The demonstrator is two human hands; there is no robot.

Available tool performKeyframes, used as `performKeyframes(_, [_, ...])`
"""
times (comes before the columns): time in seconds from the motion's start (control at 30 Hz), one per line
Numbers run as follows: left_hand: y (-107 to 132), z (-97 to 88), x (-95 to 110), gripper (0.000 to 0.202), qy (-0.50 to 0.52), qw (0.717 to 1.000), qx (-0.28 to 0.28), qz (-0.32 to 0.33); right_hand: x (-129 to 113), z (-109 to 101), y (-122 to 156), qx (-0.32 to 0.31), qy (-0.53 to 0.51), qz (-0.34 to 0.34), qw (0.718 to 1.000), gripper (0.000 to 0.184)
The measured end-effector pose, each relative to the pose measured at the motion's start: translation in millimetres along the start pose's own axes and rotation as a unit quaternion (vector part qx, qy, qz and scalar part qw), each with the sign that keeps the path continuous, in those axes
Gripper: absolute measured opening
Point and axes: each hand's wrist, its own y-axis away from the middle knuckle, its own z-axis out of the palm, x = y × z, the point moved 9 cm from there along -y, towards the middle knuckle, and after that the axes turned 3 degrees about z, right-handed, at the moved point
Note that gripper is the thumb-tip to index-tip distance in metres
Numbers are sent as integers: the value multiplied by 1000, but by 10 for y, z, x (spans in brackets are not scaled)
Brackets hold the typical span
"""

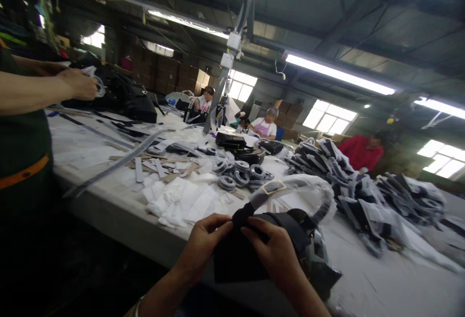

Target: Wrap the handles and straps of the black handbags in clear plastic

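Observation:
A black handbag (236,261) sits at the table's near edge in front of me. Its arched handle (290,185) is wrapped in clear plastic film, with a small pale rectangle showing near the left end. Closed in a pinch, my left hand (207,237) grips the left side of the black handle base (241,214). My right hand (274,247) pinches the same base from the right, thumb and fingers close together. Most of the bag's right part lies behind my right hand, where crumpled glossy wrapping (323,268) shows.
White sheets (181,198), card strips and rolled grey coils (241,166) lie beyond the bag. Wrapped pieces (327,162) are heaped at the right. At the left, a co-worker's hands (82,82) hold something white beside black bags (134,99). A slanted post (220,94) rises mid-table.

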Motion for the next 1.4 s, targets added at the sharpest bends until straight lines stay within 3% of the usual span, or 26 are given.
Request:
performKeyframes(0.23, [-21, 57, 93, 19, -61, 998, -4, 35, -100, -4, 13, 0, 29, -11, 1000, 25])
performKeyframes(0.43, [-2, 130, 378, 10, -228, 960, -14, 163, -177, -56, 110, 54, 48, -17, 997, 22])
performKeyframes(0.6, [-60, 149, 330, 12, -210, 967, -89, 110, -113, -27, 124, 36, 12, 16, 999, 21])
performKeyframes(0.73, [-102, 144, 365, 10, -214, 966, -65, 131, -35, -39, 109, 33, 13, 27, 999, 23])
performKeyframes(0.87, [-154, 167, 275, 11, -177, 978, -32, 103, 52, -98, 112, 64, 60, 42, 995, 32])
performKeyframes(0.97, [-182, 157, 205, 13, -151, 985, -29, 78, 37, -90, 116, 64, 64, 45, 995, 30])
performKeyframes(1.1, [-191, 107, 110, 15, -132, 987, -79, 40, 27, -23, 123, 50, 29, 73, 996, 24])
performKeyframes(1.27, [-178, 68, 93, 14, -114, 985, -124, 45, 87, 20, 161, 61, -7, 109, 992, 26])
performKeyframes(1.4, [-182, 106, -38, 24, -57, 988, -144, -21, 77, -20, 185, 79, -10, 105, 991, 25])
